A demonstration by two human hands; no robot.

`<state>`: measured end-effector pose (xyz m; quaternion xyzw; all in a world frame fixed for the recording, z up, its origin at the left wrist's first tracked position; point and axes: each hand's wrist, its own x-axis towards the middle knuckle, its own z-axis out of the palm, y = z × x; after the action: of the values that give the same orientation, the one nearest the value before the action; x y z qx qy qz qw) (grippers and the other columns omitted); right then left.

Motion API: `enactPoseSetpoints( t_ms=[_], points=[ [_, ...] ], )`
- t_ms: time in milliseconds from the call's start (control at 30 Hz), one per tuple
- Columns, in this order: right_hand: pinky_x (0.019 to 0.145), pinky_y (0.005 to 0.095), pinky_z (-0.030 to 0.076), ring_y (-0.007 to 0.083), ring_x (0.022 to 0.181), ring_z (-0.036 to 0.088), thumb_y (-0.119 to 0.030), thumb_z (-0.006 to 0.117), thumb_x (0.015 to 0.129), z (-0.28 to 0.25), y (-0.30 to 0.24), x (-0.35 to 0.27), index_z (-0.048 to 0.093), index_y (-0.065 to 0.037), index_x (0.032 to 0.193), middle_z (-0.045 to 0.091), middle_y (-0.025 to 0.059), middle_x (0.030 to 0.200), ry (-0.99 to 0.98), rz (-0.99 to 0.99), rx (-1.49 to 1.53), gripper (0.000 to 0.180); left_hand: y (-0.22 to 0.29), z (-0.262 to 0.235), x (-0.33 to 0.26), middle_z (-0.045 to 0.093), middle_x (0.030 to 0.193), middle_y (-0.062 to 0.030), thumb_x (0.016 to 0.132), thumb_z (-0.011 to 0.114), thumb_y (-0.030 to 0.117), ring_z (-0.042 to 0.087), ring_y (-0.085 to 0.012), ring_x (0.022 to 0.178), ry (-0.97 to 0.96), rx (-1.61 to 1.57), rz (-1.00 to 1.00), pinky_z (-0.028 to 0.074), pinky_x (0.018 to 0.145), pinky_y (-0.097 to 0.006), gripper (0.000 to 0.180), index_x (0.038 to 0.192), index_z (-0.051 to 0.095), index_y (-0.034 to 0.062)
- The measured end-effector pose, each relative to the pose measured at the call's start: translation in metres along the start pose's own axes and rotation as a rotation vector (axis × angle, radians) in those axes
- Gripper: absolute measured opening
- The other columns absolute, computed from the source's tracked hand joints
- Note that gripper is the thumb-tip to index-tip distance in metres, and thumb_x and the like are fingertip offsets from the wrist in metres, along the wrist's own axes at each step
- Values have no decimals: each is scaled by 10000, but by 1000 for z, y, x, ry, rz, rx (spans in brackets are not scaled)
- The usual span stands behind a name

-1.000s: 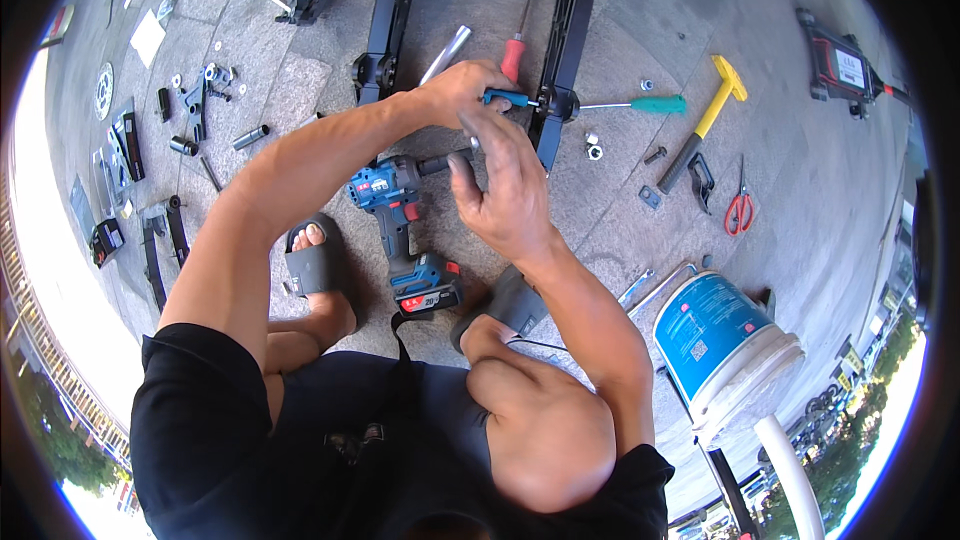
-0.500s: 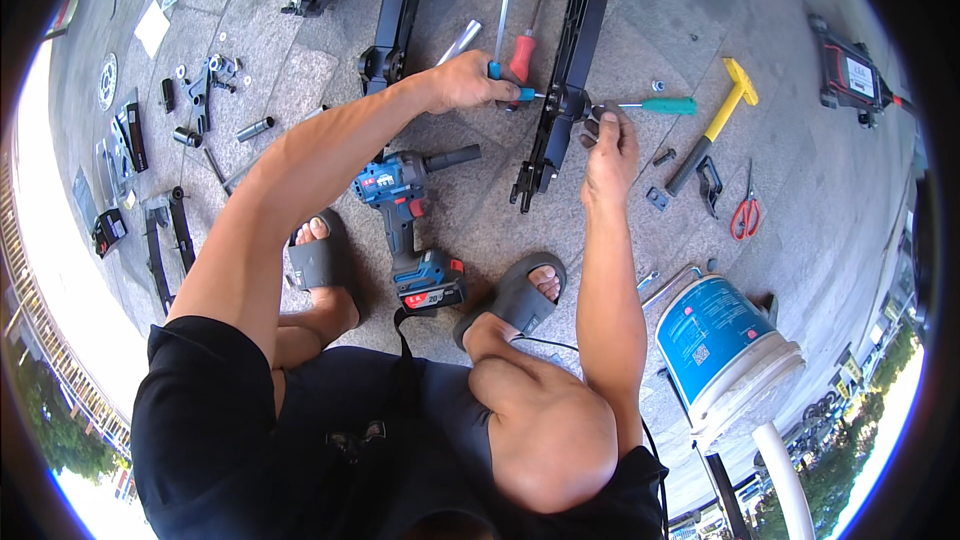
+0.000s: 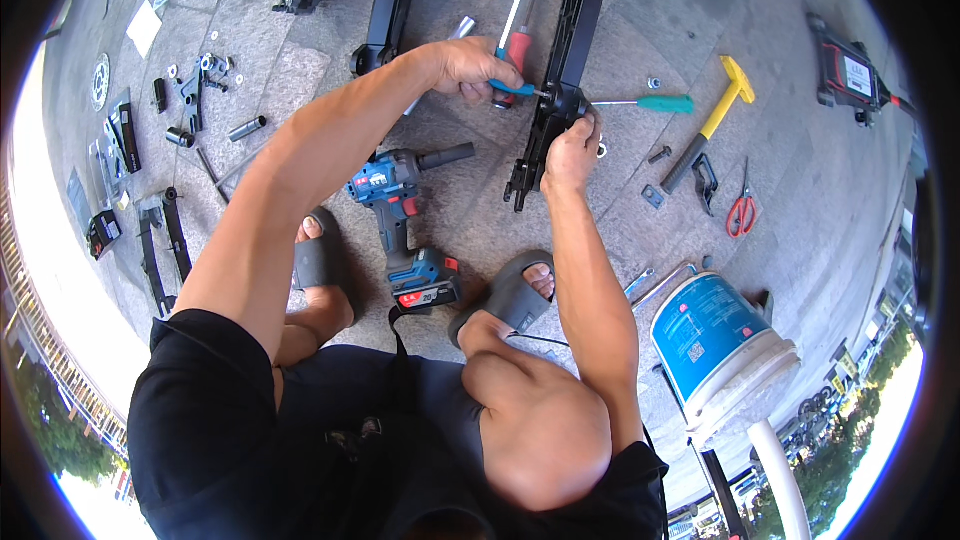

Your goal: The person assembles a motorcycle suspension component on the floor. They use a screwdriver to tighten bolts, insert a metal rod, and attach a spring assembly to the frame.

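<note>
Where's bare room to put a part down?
Roomy: the paving between the yellow hammer and the black-and-red device. Narrower: between the power drill and the near end of the right black bar. Crowded: between that bar and the left black bar, with the left hand and red-handled screwdriver; also the scattered metal parts, far left.

A blue-handled key (image 3: 513, 89), its grip partly hidden, has a long silver shaft slanting away and a short tip at the joint of a long black bar (image 3: 575, 30); the bar runs lengthwise, far end leaning right.
</note>
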<state>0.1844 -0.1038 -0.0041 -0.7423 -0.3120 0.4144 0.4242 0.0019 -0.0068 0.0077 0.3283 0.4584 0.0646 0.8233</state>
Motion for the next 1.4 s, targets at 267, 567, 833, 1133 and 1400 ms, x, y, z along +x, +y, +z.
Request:
enactPoseSetpoints(
  t_ms=[267, 567, 833, 1133, 1400],
  points=[
    [920, 414, 409, 345, 1058, 545, -269, 303, 948, 5, -2, 1, 525, 36, 1174, 560, 221, 1133, 61, -33, -39, 440, -1, 8, 0, 666, 827, -109, 787, 707, 167, 615, -168, 659, 150, 473, 312, 490, 606, -275, 249, 954, 674, -15],
    [944, 389, 397, 312, 1077, 537, -300, 285, 951, 3, 0, 2, 517, -5, 1215, 563, 198, 1157, 7, -14, -64, 459, -11, -2, 11, 522, 677, -7, 854, 664, 226, 309, 1, 397, -134, -235, -221, 222, 335, -144, 182, 870, 579, 66],
    [907, 418, 415, 357, 1026, 553, -261, 290, 954, 6, -5, 1, 544, 51, 1134, 571, 233, 1095, 54, -50, -61, 441, 1, -3, 16, 510, 618, 4, 836, 671, 272, 315, 5, 387, -125, -159, -311, 230, 326, -130, 215, 803, 570, 84],
    [878, 437, 420, 381, 981, 552, -244, 274, 955, 16, -5, -1, 527, 62, 1115, 563, 257, 1069, 103, -88, -38, 429, 2, -1, 11, 551, 644, -26, 790, 733, 223, 313, -27, 390, 15, -36, -176, 230, 347, -183, 211, 827, 645, 35],
    [860, 452, 417, 412, 946, 551, -228, 270, 947, 14, -4, 0, 530, 65, 1090, 569, 267, 1011, 119, -144, -156, 418, -4, -6, 10, 540, 615, -16, 796, 746, 218, 364, -53, 426, 54, 247, 91, 248, 391, -204, 201, 832, 664, 37]
  ],
)
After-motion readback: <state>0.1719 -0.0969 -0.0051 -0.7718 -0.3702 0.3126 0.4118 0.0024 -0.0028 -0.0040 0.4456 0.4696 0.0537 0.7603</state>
